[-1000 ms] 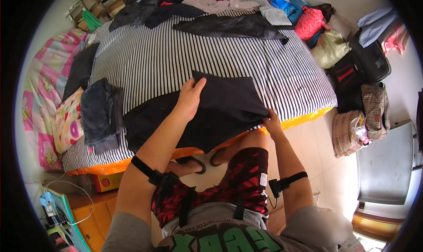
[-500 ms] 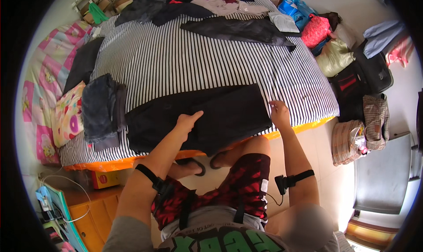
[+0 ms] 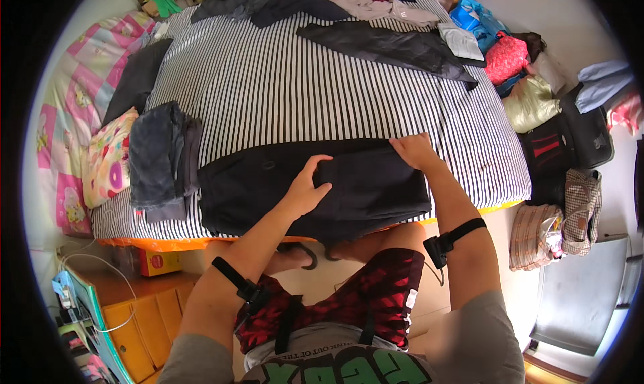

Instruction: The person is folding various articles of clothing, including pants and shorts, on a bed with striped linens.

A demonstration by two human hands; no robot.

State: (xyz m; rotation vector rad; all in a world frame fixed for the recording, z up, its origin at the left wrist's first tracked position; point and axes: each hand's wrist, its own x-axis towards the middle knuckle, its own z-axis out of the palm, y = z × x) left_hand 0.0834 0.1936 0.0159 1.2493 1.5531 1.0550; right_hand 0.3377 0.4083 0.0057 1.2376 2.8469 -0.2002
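Observation:
Black trousers (image 3: pixel 268 189) lie flat and folded lengthwise across the near edge of the striped bed (image 3: pixel 268 102). My left hand (image 3: pixel 308 188) rests over their middle, thumb and fingers apart in a curve, with nothing seen in it. At the far right corner of the trousers, my right hand (image 3: pixel 414 150) has its fingers closed on the cloth's edge; the fingertips are partly hidden. Folded dark jeans (image 3: pixel 157 156) are stacked on greyer folded cloth just left of the trousers.
Beyond the trousers a dark garment (image 3: pixel 389 48) is spread out, with a heap of clothes (image 3: pixel 288 1) behind it. A patterned pillow (image 3: pixel 111 159) lies at left. Bags, including a plaid one (image 3: pixel 580 209), line the right side. A wooden cabinet (image 3: pixel 151 323) stands at lower left.
My right hand has moved up and left from beside the trousers onto their far right corner. My left hand has shifted right and spread its fingers. The whole view has shifted slightly.

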